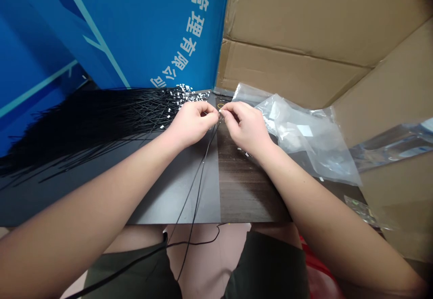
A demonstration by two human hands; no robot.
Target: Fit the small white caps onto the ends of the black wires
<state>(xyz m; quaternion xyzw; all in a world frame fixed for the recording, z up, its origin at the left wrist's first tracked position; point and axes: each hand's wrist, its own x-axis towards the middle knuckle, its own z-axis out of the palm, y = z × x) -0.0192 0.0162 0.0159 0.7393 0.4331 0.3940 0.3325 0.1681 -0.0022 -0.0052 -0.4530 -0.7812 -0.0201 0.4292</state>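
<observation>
Just right of the wire pile (84,114), thin black wires (212,139) rise into my left hand's (194,121) closed pinch; my right hand (246,123) seems to pinch a tiny white piece (220,111) beside it. Light, steady fingertips should suit such small parts.

A big pile of cords (88,112) lies on the left of the table (250,195). Near its right end is the left hand (196,121), with the right hand (246,125) close beside it. Two thin cords (202,161) run from between the hands down past the front edge (I can see them hang there). A few little bits (246,154) lie under the right hand. Bags (304,143) spread out to its right. At the back, a big board (135,28) stands left and cardboard (284,24) stands right.
</observation>
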